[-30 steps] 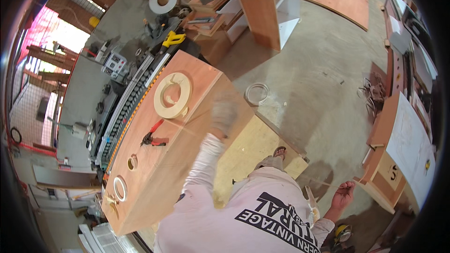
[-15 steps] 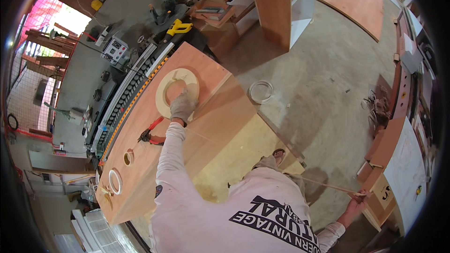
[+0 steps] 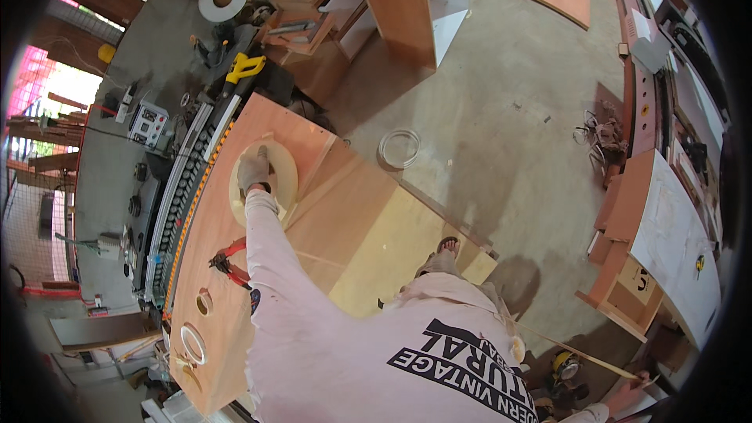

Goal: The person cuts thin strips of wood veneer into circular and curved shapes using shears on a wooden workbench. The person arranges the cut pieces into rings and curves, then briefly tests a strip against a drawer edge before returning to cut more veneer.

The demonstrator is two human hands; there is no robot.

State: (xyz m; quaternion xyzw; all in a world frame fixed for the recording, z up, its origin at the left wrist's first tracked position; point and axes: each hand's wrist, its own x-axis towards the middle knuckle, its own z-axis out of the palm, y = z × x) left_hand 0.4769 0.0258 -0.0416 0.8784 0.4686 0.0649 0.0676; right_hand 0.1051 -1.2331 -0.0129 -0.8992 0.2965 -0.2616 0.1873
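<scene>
My left hand (image 3: pixel 253 169), in a grey work glove, grips a wide cream roll of edge banding (image 3: pixel 287 175) lying on a wooden cabinet (image 3: pixel 211 345). At the far lower right, my right hand (image 3: pixel 623 396) pinches a thin tan strip (image 3: pixel 565 346) of banding, which stretches back past my waist. My body hides part of the strip's run. Red-handled pliers (image 3: pixel 225 263) lie on the cabinet beside my left forearm. Nearer me are a small tape roll (image 3: pixel 204 302) and a white ring-shaped roll (image 3: pixel 189 345).
A yellow-handled saw (image 3: pixel 245 68) rests past the cabinet's far end. A coil of clear banding (image 3: pixel 399 149) lies on the concrete floor. To the right, a white-topped panel (image 3: pixel 677 243) stands over an open wooden box (image 3: pixel 636 288). A yellow-and-black power tool (image 3: pixel 564 364) sits near my right arm.
My right hand has drawn the strip farther out to the lower right. My left hand has shifted across the roll toward its far side. The whole view has turned rightward.
</scene>
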